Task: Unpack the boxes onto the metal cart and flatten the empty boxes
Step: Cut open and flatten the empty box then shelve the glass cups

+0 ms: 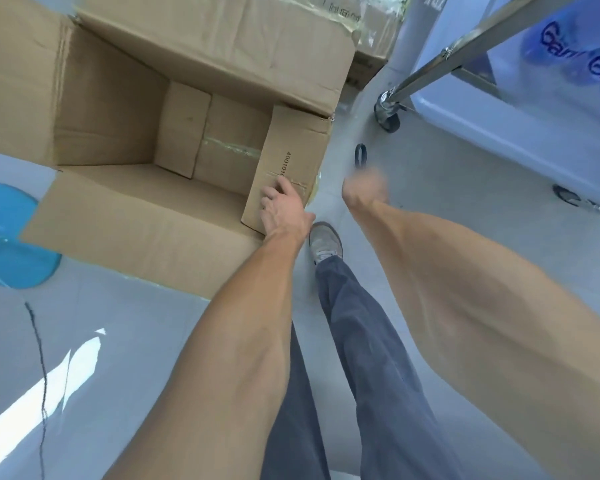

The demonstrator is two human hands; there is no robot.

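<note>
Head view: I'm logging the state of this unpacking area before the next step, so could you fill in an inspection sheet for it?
Surface: grey glossy floor with bright window glare.
Job's things: large cardboard box open, all flaps out, nothing seen inside; taped box behind it; metal cart on castors, carrying blue-printed packs.
Clutter: blue round object left of the box; small black ring on the floor.
Hands: left hand rests on the box's near-right flap; right hand blurred, held over the floor, grip unclear.
Cables: thin black cable across the floor at left.
Surroundings: person's grey trouser leg and shoe beside the box.
</note>
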